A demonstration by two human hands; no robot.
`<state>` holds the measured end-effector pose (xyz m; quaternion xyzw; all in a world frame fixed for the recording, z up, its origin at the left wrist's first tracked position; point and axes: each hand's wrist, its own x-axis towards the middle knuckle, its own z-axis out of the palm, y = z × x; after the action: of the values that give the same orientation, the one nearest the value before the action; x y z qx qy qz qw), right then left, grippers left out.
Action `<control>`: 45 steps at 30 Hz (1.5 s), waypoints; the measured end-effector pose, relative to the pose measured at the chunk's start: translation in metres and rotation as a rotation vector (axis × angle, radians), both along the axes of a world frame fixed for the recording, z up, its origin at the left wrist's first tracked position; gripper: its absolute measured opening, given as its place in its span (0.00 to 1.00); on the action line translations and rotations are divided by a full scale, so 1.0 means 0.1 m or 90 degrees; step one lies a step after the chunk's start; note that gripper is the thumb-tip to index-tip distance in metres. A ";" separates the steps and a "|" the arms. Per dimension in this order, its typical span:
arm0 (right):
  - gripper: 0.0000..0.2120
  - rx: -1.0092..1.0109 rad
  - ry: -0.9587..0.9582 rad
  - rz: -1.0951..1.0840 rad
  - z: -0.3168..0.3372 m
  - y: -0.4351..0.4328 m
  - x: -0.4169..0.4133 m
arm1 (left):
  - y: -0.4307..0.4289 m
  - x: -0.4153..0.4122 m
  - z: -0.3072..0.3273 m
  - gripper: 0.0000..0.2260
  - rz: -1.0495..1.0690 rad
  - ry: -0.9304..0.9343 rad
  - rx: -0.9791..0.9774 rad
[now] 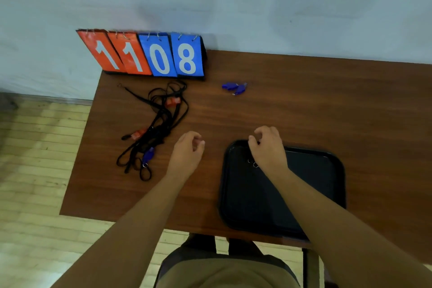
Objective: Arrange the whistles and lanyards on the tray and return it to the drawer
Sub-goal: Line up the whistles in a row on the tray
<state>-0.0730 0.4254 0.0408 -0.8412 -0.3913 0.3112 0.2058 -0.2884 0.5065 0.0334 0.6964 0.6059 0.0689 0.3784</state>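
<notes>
Bare left hand (187, 154) and forearm, bare right hand (268, 149) and forearm, tan garment (224, 273), dark grey band along its edge

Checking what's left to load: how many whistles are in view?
5. Two blue whistles lie together right of the scoreboard; two orange whistles and a third blue whistle sit among the lanyards. Rings on the tray by the right hand may belong to hidden ones.

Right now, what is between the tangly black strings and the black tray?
Head view: the left hand is between the lanyards and the tray; the rest of that stretch is bare brown table.
</notes>
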 end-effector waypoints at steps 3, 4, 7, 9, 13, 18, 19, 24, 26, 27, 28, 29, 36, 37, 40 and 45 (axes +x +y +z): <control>0.13 -0.007 0.013 0.064 0.03 0.29 -0.33 | 0.17 -0.58 0.01 0.10 0.062 0.043 -0.001; 0.13 -0.011 0.019 0.087 0.04 0.37 -0.46 | 0.22 -0.77 0.00 0.10 0.084 0.054 0.003; 0.13 -0.025 0.044 0.164 -0.01 0.55 -0.91 | 0.36 -1.23 -0.02 0.08 0.144 0.085 0.036; 0.14 -0.045 0.059 0.229 -0.05 0.64 -1.25 | 0.46 -1.45 -0.04 0.08 0.163 0.100 0.055; 0.14 -0.080 0.107 0.263 -0.18 0.82 -1.91 | 0.75 -1.67 -0.13 0.09 0.173 0.091 0.064; 0.16 -0.166 0.103 0.171 -0.30 1.02 -2.49 | 1.04 -1.73 -0.31 0.15 0.101 0.075 0.004; 0.17 -0.178 0.085 0.160 -0.33 1.06 -2.56 | 1.07 -1.73 -0.34 0.15 0.080 0.077 -0.002; 0.17 -0.218 0.025 0.145 -0.41 1.17 -2.68 | 1.11 -1.83 -0.47 0.14 0.016 0.078 -0.006; 0.14 -0.221 0.025 0.144 -0.41 1.18 -2.68 | 1.11 -1.88 -0.49 0.12 0.003 0.074 0.010; 0.13 -0.223 0.026 0.144 -0.41 1.19 -2.67 | 1.11 -1.90 -0.50 0.11 -0.007 0.075 0.021; 0.12 -0.224 0.026 0.145 -0.41 1.18 -2.66 | 1.10 -1.92 -0.51 0.10 -0.011 0.075 0.027; 0.12 -0.222 0.023 0.149 -0.40 1.17 -2.65 | 1.09 -1.93 -0.49 0.10 -0.007 0.073 0.028; 0.09 -0.156 0.061 0.115 -0.28 1.02 -2.47 | 0.98 -1.92 -0.35 0.04 0.080 0.024 0.019; 0.08 -0.142 0.101 0.085 -0.26 1.00 -2.42 | 0.96 -1.92 -0.31 0.03 0.117 -0.001 0.012; 0.06 -0.098 0.205 0.003 -0.13 0.93 -2.26 | 0.88 -1.89 -0.15 0.05 0.218 -0.097 -0.031; 0.03 -0.024 0.310 -0.089 0.08 0.78 -1.95 | 0.72 -1.70 0.08 0.14 0.220 -0.223 -0.130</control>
<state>-0.2676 0.5033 0.0484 -0.7701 -0.2649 0.4970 0.2995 -0.4589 0.5789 0.0415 0.5183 0.6451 0.1903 0.5283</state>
